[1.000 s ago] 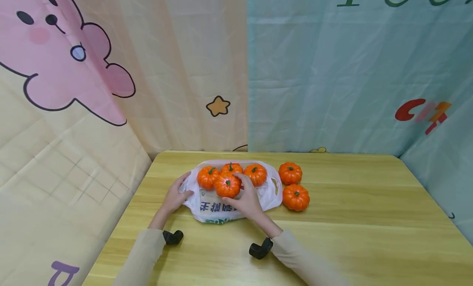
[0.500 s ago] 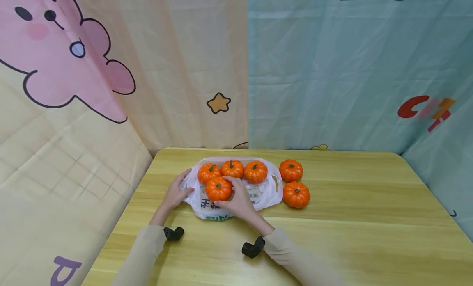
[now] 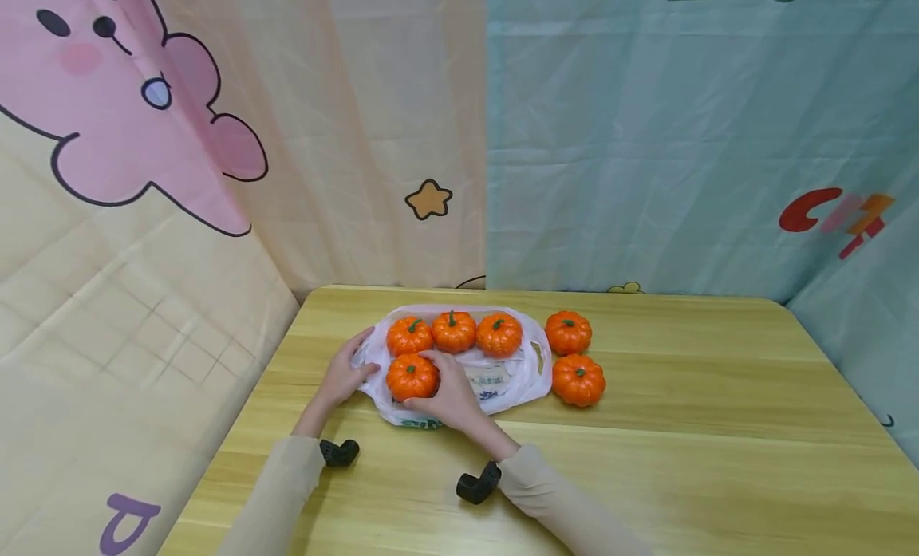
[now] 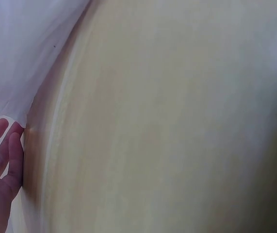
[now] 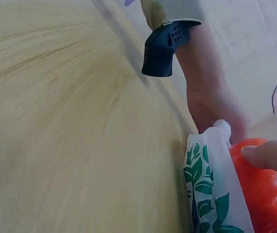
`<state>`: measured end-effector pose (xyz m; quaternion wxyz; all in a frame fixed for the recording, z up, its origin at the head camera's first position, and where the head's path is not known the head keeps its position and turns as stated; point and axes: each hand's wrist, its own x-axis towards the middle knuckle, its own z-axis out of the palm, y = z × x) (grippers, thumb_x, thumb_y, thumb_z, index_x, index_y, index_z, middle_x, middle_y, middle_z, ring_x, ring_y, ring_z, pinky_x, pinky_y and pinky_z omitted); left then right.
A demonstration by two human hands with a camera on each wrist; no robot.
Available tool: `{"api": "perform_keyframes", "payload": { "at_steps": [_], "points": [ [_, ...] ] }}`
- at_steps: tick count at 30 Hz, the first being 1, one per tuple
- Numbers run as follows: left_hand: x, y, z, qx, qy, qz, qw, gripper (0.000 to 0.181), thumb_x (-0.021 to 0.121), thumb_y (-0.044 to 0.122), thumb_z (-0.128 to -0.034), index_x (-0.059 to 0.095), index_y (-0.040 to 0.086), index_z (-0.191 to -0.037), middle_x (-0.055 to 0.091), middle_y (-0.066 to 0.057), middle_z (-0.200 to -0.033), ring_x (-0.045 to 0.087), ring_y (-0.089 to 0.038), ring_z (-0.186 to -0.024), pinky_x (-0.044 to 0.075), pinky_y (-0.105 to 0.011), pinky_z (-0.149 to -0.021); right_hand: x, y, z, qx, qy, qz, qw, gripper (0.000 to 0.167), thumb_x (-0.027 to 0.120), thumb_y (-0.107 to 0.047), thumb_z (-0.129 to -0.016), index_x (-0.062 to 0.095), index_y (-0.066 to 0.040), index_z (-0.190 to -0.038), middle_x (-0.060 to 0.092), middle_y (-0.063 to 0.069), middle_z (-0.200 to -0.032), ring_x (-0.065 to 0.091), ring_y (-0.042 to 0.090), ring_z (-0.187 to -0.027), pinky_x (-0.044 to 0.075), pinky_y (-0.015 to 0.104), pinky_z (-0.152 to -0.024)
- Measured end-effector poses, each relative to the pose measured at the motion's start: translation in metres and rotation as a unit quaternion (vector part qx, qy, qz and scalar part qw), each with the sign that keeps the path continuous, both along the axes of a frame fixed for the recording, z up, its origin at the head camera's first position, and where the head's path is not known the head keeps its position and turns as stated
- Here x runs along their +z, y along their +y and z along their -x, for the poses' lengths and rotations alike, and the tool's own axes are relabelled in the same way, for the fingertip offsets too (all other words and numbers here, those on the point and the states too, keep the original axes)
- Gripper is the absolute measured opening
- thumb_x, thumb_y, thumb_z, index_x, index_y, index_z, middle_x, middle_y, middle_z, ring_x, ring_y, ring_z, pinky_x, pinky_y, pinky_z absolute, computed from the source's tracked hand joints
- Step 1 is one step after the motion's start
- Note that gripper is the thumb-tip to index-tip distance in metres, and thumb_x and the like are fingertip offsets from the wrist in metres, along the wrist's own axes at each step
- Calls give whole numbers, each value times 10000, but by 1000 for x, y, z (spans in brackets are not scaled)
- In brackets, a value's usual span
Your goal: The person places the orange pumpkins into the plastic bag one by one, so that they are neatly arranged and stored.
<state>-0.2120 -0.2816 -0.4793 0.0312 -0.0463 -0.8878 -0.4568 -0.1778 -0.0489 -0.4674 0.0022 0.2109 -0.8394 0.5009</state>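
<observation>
The front-left pumpkin (image 3: 412, 378) is being gripped by the right hand (image 3: 450, 396) — the left hand (image 3: 346, 378) is holding the white bag (image 3: 526, 388).

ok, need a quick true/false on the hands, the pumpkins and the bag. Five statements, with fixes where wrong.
1. The right hand holds a pumpkin. True.
2. The left hand holds a pumpkin too. False: the left hand is at the left edge of the white bag.
3. Three other pumpkins sit in a row along the bag's far side. True.
4. The two loose pumpkins lie to the left of the bag. False: the two loose pumpkins are on the table to its right.
5. The bag's print in the right wrist view is red stars. False: it is a green leaf print.
</observation>
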Motion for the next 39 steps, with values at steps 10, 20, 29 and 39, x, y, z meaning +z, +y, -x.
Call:
{"api": "perform_keyframes", "payload": {
  "at_steps": [10,20,29,39],
  "points": [
    [-1,-2,1,-55,15,-24,10000,659,626,62,-869,365,88,-1473,353,-196,-1519,307,-397,-1401,212,-581,-1159,-4,-13,-1,29,-21,-190,9998,733,829,-279,-699,493,-87,-1321,511,117,-1355,509,276,-1215,437,478,-1032],
    [1,0,0,-44,-21,-77,10000,667,616,43,-852,362,62,-1468,346,-205,-1520,296,-400,-1406,193,-585,-1163,-7,-17,-3,-101,-74,-290,9995,739,829,-287,-701,484,-101,-1328,509,124,-1338,496,287,-1208,433,499,-1019],
    [-1,0,2,-30,5,-127,9999,668,628,41,-852,370,67,-1467,347,-206,-1519,296,-401,-1406,197,-577,-1165,-2,-15,-5,-58,-92,-375,9992,743,825,-288,-716,472,-116,-1347,466,135,-1389,470,310,-1246,423,510,-1038],
    [0,0,1,-10,15,-118,9999,665,629,31,-852,370,61,-1465,346,-224,-1513,299,-409,-1399,205,-575,-1162,7,-2,-6,-76,234,-339,9991,713,822,-255,-725,492,-107,-1339,488,117,-1365,441,310,-1269,398,517,-1057]
  ]
}}
